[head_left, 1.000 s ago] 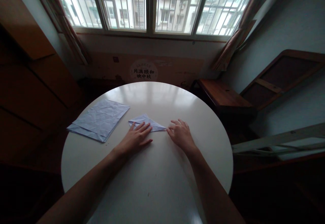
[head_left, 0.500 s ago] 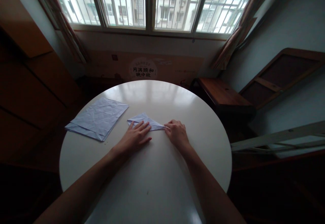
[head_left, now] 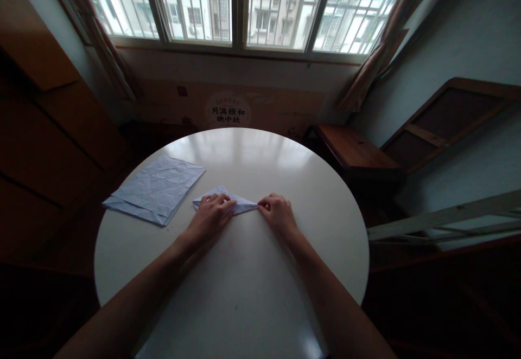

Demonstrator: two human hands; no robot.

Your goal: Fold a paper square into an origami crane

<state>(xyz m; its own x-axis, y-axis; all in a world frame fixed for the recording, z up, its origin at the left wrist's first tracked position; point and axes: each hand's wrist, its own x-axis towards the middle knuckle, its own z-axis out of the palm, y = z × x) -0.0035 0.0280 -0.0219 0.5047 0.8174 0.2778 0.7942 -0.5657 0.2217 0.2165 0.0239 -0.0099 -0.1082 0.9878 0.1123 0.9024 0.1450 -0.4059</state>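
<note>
A folded piece of pale paper [head_left: 243,204], narrowing to a point on its right, lies on the white round table [head_left: 244,272]. My left hand [head_left: 214,213] is over its wider left part, with fingers bent and closed on the paper; the fingers hide much of it. At the narrow right tip, my right hand [head_left: 277,211] pinches the paper between thumb and fingers. Farther left lie creased sheets of pale paper [head_left: 158,188], flat on the table and apart from both hands.
The creased sheets reach over the table's left edge. A wooden bench [head_left: 354,145] stands beyond the table at the right. Barred windows [head_left: 240,6] with curtains [head_left: 372,71] are at the back, and a wooden cabinet [head_left: 61,131] is at the left.
The folded paper has shifted slightly left and nearer to me, along with both hands. My left fingers, stretched flat before, are now bent around the paper. My right hand keeps its pinch.
</note>
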